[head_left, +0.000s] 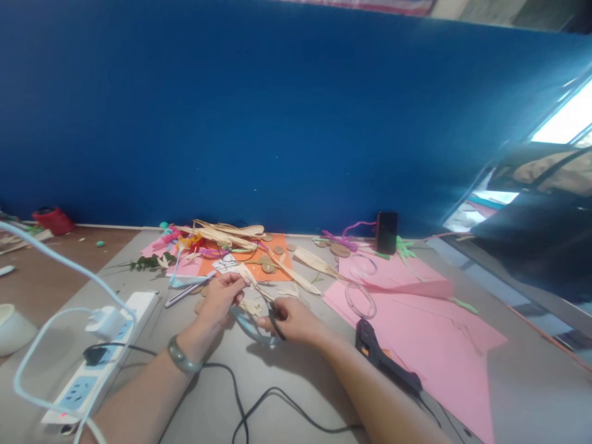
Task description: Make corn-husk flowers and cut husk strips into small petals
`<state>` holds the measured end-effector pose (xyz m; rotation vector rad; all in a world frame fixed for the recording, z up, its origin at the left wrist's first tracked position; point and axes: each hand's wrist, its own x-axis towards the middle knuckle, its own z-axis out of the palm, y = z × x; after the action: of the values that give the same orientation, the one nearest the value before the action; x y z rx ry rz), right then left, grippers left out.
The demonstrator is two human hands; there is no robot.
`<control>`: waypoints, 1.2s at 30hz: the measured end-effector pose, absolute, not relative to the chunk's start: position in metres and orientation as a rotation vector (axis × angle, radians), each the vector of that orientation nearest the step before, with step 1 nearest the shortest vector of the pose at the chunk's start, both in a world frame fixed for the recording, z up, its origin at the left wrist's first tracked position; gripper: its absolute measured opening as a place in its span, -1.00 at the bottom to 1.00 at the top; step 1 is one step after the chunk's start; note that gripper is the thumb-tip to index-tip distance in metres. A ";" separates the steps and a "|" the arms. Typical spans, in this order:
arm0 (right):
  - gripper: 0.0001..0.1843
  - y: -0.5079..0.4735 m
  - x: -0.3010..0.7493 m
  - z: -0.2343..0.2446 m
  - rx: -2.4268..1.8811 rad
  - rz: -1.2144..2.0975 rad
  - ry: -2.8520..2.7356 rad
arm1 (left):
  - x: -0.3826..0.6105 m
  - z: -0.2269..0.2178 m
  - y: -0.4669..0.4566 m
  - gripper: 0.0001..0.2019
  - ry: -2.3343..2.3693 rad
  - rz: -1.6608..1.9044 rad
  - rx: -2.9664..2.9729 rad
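Far left, power strip [104, 354], hard white plastic; its loose cable [69, 262] could snag my forearm. My left hand [224, 295] pinches what looks like a pale husk strip [248, 275], dry, papery; a hard tug could split it. Strip slants mid-table, near a curved, light-blue band [254, 333] under my hands. My right hand [295, 319] is closed round black-handled scissors [277, 322], blades toward left fingers; a slip could nick them. Right, black plastic glue gun [387, 362] overlaps flat pink paper [456, 370]; a forearm bump could shift it.
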<state>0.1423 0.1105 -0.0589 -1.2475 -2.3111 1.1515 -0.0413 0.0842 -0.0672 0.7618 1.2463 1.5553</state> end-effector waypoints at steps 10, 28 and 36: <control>-0.62 0.111 0.143 -0.063 -1.186 1.454 -2.156 | -0.036 -0.062 0.080 -0.73 1.207 1.460 0.743; -0.47 0.113 0.143 -0.063 -1.104 1.621 -2.161 | -0.038 -0.064 0.080 -0.70 1.203 1.468 0.769; -0.48 0.116 0.145 -0.064 -1.072 1.681 -2.139 | -0.039 -0.066 0.081 -0.73 1.174 1.462 0.749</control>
<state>0.1447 0.1157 -0.0635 -1.0718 -2.1395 1.6806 -0.0389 0.0813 -0.0658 0.7489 1.1736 1.4622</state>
